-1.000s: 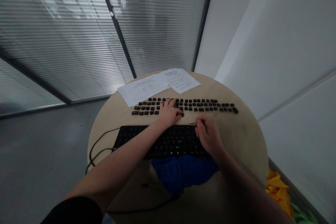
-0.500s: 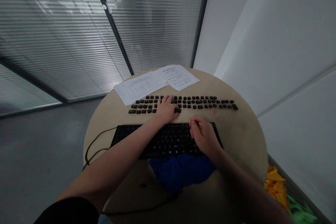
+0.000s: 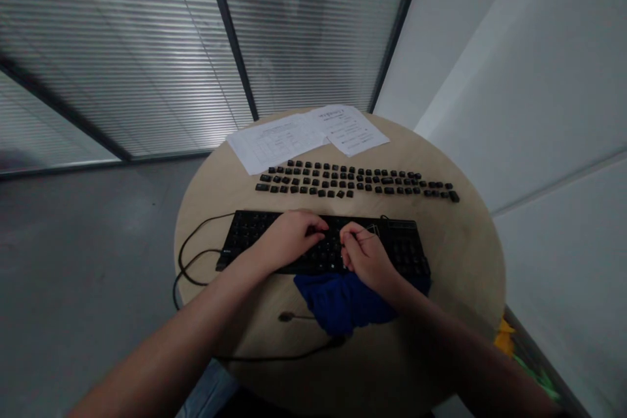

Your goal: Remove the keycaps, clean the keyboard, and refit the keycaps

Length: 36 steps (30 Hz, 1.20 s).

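Note:
A black keyboard (image 3: pixel 404 245) lies on the round wooden table (image 3: pixel 465 241), with both hands over it. My left hand (image 3: pixel 294 235) rests on its middle-left part, thumb and fingertips close together; whatever they may hold is too small to make out. Beside it, my right hand (image 3: pixel 360 248) is closed around a thin wire tool (image 3: pixel 373 230), whose loops stick out above the hand. Beyond the keyboard, loose black keycaps (image 3: pixel 343 176) lie in several long rows. A blue cloth (image 3: pixel 337 304) is bunched against the keyboard's near edge.
Printed papers (image 3: pixel 279 140) lie at the table's far edge. A black cable (image 3: pixel 183 255) loops at the left, and another cable (image 3: pixel 279 358) crosses the near side. Orange cloth (image 3: pixel 504 339) is on the floor at the right, beside the white wall.
My left hand has drawn back from the keycap rows onto the keyboard. My right hand stays over the keyboard, now closer to the left one. The view has shifted.

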{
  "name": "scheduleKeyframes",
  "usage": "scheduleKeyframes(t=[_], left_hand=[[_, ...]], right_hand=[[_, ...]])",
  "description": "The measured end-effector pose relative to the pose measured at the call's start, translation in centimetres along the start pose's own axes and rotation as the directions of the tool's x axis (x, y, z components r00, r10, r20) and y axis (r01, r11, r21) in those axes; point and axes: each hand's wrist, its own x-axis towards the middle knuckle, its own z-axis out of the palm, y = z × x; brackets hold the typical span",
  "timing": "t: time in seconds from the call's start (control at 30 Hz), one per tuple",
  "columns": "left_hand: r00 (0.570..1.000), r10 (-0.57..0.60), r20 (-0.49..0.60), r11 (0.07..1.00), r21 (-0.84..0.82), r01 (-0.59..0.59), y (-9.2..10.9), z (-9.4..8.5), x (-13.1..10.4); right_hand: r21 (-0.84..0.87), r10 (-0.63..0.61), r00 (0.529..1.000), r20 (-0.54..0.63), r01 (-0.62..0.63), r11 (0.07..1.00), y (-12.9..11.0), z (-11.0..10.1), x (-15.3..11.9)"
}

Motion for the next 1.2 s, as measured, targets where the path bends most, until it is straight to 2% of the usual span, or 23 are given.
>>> scheduleKeyframes(t=[0.13, 0.27, 0.37, 0.5, 0.67, 0.9, 1.1, 1.2], left_hand=[[1.000, -0.011, 0.006, 1.000, -0.029, 0.011, -0.3, 1.3, -1.4], [1.000, 0.019, 0.015, 1.000, -0.020, -0.019, -0.5, 1.8, -1.3], [1.000, 0.029, 0.011, 0.999, -0.020, -0.029, -0.7, 2.0, -1.3], [1.000, 0.013, -0.005, 1.000, -0.007, -0.013, -0.9, 2.3, -1.4], [1.000, 0.014, -0.001, 1.000, -0.011, -0.014, -1.0, 2.4, -1.6], [1.000, 0.024, 0.005, 0.999, 0.026, -0.025, -1.1, 2.6, -1.4], [1.000, 0.025, -0.016, 0.997, 0.070, -0.024, -0.8, 2.8, -1.6], [0.999, 0.039, -0.035, 0.994, 0.101, -0.036, -0.4, 2.9, -1.6]], right_hand=[[-0.106, -0.051, 0.998, -0.040, 0.047, 0.993, 0.4, 0.5, 0.1], [-0.223, -0.070, 0.997, 0.017, 0.072, 0.972, -0.3, 0.3, 0.3], [-0.216, -0.031, 0.998, 0.056, 0.042, 0.976, -0.7, 0.3, 0.4], [-0.188, -0.013, 0.999, 0.030, 0.018, 0.982, -0.1, 0.4, 0.4], [-0.274, -0.066, 0.998, -0.019, 0.058, 0.960, 0.6, 0.6, 0.2], [-0.409, -0.179, 0.981, 0.069, 0.192, 0.892, -0.2, 1.0, -0.1], [-0.294, -0.174, 0.983, -0.067, 0.147, 0.944, 1.3, 1.1, -0.8], [-0.222, -0.143, 0.986, -0.091, 0.120, 0.968, 1.9, 1.2, -0.8]])
